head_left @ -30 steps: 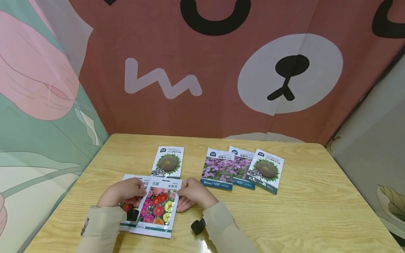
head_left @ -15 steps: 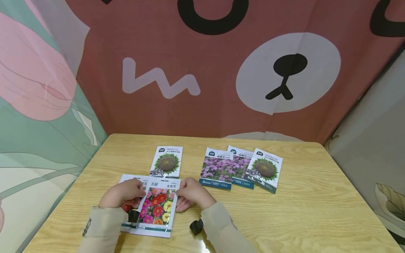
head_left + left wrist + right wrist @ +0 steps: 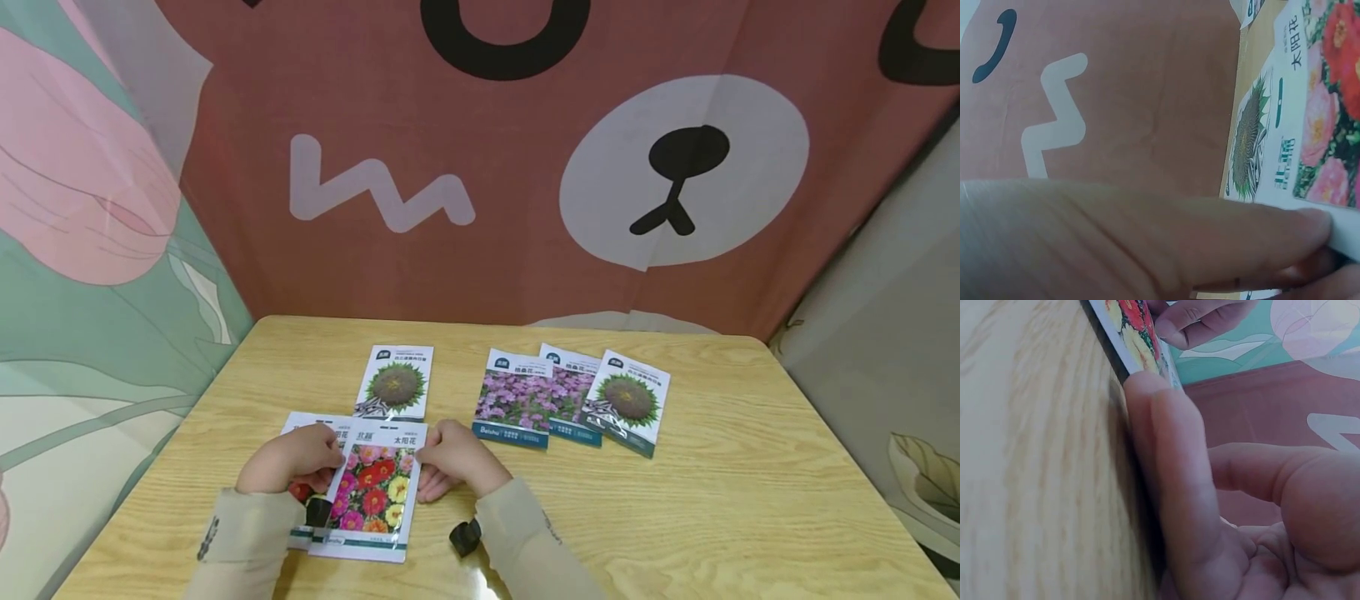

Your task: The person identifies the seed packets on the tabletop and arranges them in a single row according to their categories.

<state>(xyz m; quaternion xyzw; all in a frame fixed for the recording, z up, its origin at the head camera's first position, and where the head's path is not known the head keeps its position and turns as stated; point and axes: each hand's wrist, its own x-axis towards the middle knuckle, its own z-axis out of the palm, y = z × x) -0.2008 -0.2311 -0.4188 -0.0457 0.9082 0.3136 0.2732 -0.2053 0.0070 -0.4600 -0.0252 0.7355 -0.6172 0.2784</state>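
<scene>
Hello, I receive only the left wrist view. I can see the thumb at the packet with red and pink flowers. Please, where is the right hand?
Observer: The right hand is at the opposite edge of that front flower packet, holding it near the upper corner.

Operator: Thank you. Does this packet cover something?

Observer: Yes, it partly overlaps a second flower packet with the same kind of design.

Operator: I understand. And could you tell me which packets are at the right side of the table?

Observer: Three overlapping ones: two purple-flower packets and, at the far right, a packet with a large green-edged flower head.
</scene>
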